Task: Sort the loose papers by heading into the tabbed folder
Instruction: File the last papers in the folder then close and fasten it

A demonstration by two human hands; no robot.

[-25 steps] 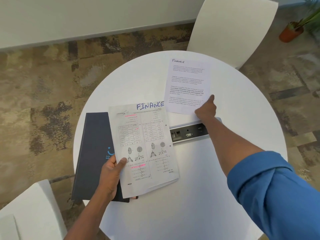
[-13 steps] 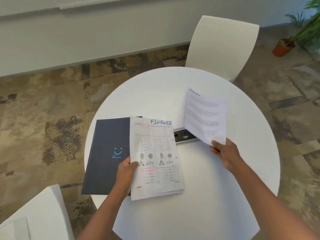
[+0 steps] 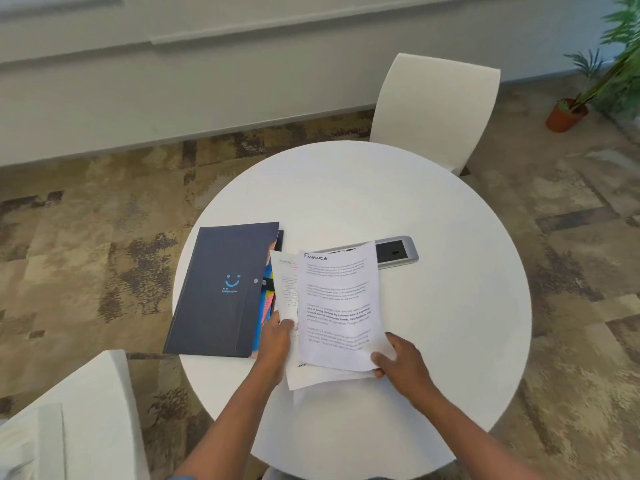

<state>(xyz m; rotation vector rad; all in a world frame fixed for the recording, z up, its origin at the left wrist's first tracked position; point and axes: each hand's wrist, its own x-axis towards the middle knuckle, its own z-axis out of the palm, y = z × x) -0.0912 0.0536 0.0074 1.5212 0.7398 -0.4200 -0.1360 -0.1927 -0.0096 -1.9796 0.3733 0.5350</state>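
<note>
Near-left corner: a white chair [image 3: 79, 410], part in view.

Round white table [image 3: 450, 323]. On its left side lies the dark tabbed folder [image 3: 221, 289], closed, blue smiley logo up. Long axis runs near to far, leaning a little right at the far end. Coloured tab edges show along its right side.

Left hand [image 3: 277, 341] just right of the folder's near-right corner. Thumb curled over the left edge of the lower sheet [image 3: 285, 289], a printed page with tables; the other fingers are hidden under the paper. This sheet overlaps the folder's right edge.

On top, shifted right: the text sheet [image 3: 339, 306], handwritten heading FINANCE at its far-left corner. Long axis near to far, heading end away from the person. Both sheets are held over the table centre.

Right hand [image 3: 401, 362] pinches the near-right corner of the text sheet, thumb on top, fingers curled beneath.

Behind the papers, a grey power socket panel [image 3: 398, 252] set in the tabletop, its left part covered by the sheets.

Far side: second white chair [image 3: 433, 112]. Far right, on the carpet: potted plant [image 3: 568, 116].
</note>
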